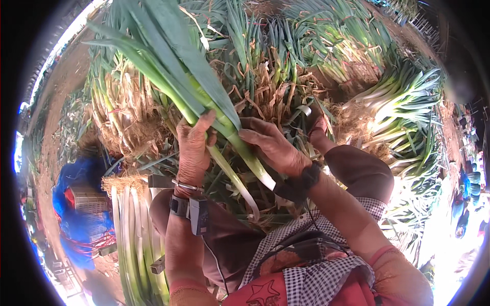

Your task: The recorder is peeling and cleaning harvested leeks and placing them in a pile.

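My left hand (195, 145) is closed around two leeks held up in front of me, their broad green leaves (163, 56) fanning away to the upper left. The thicker leek (248, 158) has a blunt white end pointing toward me. Beside it, the thinner leek (229, 176) curves down to a white tip with some roots. With fingers and thumb my right hand (273, 145) pinches the thicker leek, at the base of a leaf. A dark device near my right wrist partly covers the area by the white end.
Untrimmed leeks lie in heaps ahead (265, 76), at the left (122, 112) and at the right (398, 107). Cleaner leeks (135, 239) lie beside my left arm, against a metal frame (159, 181). Blue plastic (76, 178) surrounds a crate (89, 201) farther left.
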`<action>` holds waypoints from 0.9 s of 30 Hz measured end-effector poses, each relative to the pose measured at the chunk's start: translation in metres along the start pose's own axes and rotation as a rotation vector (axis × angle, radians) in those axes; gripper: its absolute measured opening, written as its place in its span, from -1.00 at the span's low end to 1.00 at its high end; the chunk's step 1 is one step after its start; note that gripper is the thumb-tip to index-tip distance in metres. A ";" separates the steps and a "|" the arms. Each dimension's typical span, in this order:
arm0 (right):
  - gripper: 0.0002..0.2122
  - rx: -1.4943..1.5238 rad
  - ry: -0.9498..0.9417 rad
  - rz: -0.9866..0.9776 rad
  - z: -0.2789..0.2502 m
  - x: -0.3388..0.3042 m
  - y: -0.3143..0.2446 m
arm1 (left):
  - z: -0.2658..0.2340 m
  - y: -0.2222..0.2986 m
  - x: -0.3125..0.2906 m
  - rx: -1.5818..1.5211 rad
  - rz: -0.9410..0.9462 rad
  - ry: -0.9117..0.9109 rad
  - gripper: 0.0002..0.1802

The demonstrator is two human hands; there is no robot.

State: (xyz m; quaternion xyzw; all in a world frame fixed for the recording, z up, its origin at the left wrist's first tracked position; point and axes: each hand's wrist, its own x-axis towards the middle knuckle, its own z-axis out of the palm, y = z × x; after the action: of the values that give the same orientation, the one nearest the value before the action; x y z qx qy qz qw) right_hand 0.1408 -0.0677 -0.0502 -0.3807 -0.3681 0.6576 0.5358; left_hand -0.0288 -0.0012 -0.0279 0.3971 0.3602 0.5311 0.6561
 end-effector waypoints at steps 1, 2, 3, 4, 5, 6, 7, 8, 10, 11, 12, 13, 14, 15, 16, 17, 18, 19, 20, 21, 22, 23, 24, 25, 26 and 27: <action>-0.60 0.009 -0.013 0.004 0.003 0.003 -0.006 | 0.003 -0.001 -0.002 -0.007 -0.003 0.021 -0.72; -0.62 -0.051 -0.005 0.017 0.007 0.006 -0.012 | 0.001 -0.003 -0.002 0.004 -0.038 -0.035 -0.73; -0.62 -0.084 -0.007 0.030 0.002 0.006 -0.012 | 0.003 -0.004 -0.003 0.005 -0.036 -0.039 -0.73; -0.63 -0.117 -0.009 0.043 -0.004 0.006 -0.012 | 0.006 -0.006 -0.004 0.006 -0.034 -0.042 -0.73; -0.63 -0.150 -0.010 0.056 -0.009 0.004 -0.011 | 0.008 -0.007 -0.005 0.007 -0.033 -0.047 -0.73; -0.63 -0.171 0.011 0.051 -0.008 0.003 -0.011 | 0.008 -0.007 -0.005 0.008 -0.033 -0.064 -0.72; -0.64 -0.193 0.032 0.046 -0.007 0.001 -0.011 | 0.007 -0.007 -0.005 0.008 -0.034 -0.082 -0.71; -0.65 -0.214 0.055 0.040 -0.006 0.000 -0.012 | 0.005 -0.008 -0.005 0.008 -0.036 -0.100 -0.70; -0.69 -0.153 0.044 0.069 -0.005 0.001 -0.014 | -0.003 -0.011 -0.004 0.001 -0.038 -0.087 -0.67; -0.71 -0.123 0.038 0.083 -0.005 0.001 -0.015 | -0.006 -0.012 -0.004 -0.002 -0.040 -0.080 -0.65; -0.72 -0.022 0.039 0.130 -0.013 0.004 -0.005 | -0.005 -0.009 -0.004 -0.026 -0.073 -0.174 -0.63; -0.73 0.073 0.049 0.171 -0.028 0.006 0.010 | 0.002 -0.003 -0.003 -0.055 -0.108 -0.280 -0.60; -0.74 0.171 0.047 0.215 -0.038 0.010 0.023 | 0.004 0.002 -0.003 -0.081 -0.137 -0.374 -0.57; -0.76 -0.013 0.064 0.266 -0.039 0.009 0.032 | 0.005 0.001 -0.005 -0.049 -0.138 -0.353 -0.54; -0.78 -0.200 0.088 0.314 -0.041 0.002 0.040 | 0.010 -0.002 -0.008 -0.022 -0.142 -0.340 -0.50; -0.80 -0.387 0.111 0.361 -0.042 -0.006 0.051 | 0.014 -0.006 -0.011 0.004 -0.146 -0.326 -0.45; -0.81 -0.950 0.111 0.274 -0.066 -0.016 0.080 | 0.020 -0.006 -0.010 -0.025 -0.144 -0.329 -0.44; -0.82 -1.507 0.096 0.171 -0.087 -0.030 0.111 | 0.022 -0.002 -0.011 -0.050 -0.138 -0.319 -0.43; -0.80 -1.549 -0.051 0.297 -0.094 -0.050 0.119 | 0.006 0.005 -0.008 -0.057 -0.121 -0.346 -0.47; -0.79 -1.589 -0.188 0.429 -0.106 -0.070 0.120 | -0.002 0.009 -0.005 -0.073 -0.108 -0.384 -0.51; -0.79 -1.662 -0.135 0.335 -0.116 -0.082 0.121 | 0.001 0.015 -0.005 -0.049 -0.101 -0.410 -0.54; -0.79 -1.732 -0.081 0.240 -0.125 -0.091 0.122 | 0.002 0.012 -0.003 -0.025 -0.095 -0.390 -0.49; -0.78 -1.797 -0.026 0.147 -0.130 -0.100 0.124 | 0.004 0.008 -0.003 -0.001 -0.095 -0.371 -0.45; -0.79 -1.499 0.035 0.048 -0.121 -0.097 0.112 | 0.003 0.007 -0.003 0.028 -0.088 -0.347 -0.40; -0.78 -1.198 0.093 -0.046 -0.099 -0.089 0.082 | 0.004 0.007 -0.005 0.009 -0.096 -0.303 -0.41; -0.77 -1.014 0.100 -0.098 -0.078 -0.083 0.060 | 0.003 0.007 -0.004 0.016 -0.097 -0.284 -0.43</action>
State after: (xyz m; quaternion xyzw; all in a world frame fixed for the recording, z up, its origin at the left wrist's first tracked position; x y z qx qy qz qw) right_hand 0.1969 -0.1529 -0.1291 -0.6061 -0.6321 0.3516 0.3309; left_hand -0.0293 -0.0046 -0.0198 0.4557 0.2867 0.4341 0.7222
